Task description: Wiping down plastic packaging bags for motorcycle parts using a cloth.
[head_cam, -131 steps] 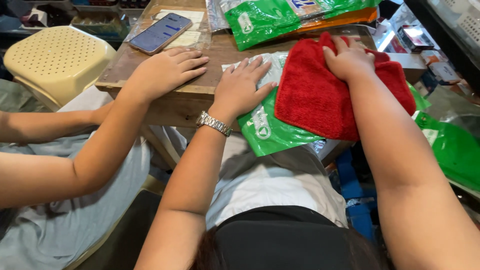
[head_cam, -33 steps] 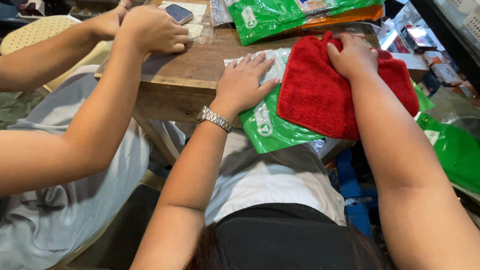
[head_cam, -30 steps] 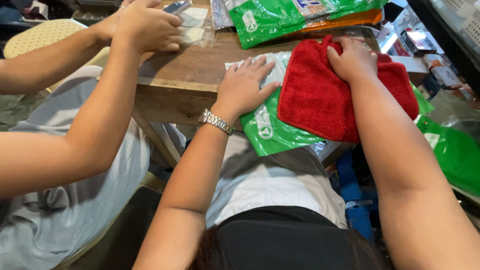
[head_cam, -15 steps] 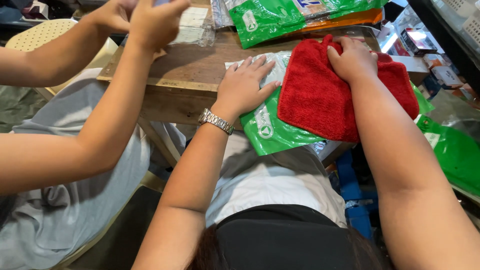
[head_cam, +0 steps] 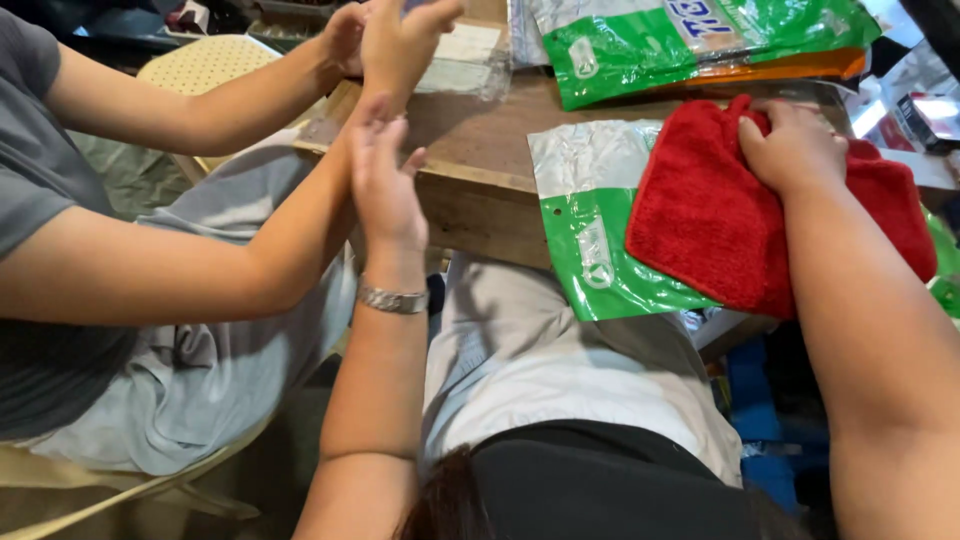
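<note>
**Right hand pins red cloth on bag; left hand up off the counter**

I read the right hand (head_cam: 795,150) as flat, palm down, fingers together, pressing the red cloth (head_cam: 720,230); not clamped around it. The cloth lies on the green-and-clear plastic bag (head_cam: 590,230), at the near edge of the wooden counter (head_cam: 480,150).

Left hand (head_cam: 385,185) is raised, open, fingers up, holding nothing. It sits just beside or against the co-worker's forearm (head_cam: 200,270); I can't tell if they touch. Metal wristwatch (head_cam: 393,298) on that wrist. The co-worker's hands (head_cam: 395,40) are up by a clear packet (head_cam: 465,60) at the far edge.

Risks, my judgement:
- Bag and cloth overhang the counter edge. Only the right palm holds them; lift it and both could slide into the lap.
- Slick plastic under cloth: a sideways push would likely shift the bag too.
- Left hand is crowded by the co-worker's arm; a bump is likely.

Orientation: the cloth's long axis runs roughly left-right, tilted, its near corner pointing toward me over the edge. The bag's long axis runs away from me, clear end far.
</note>
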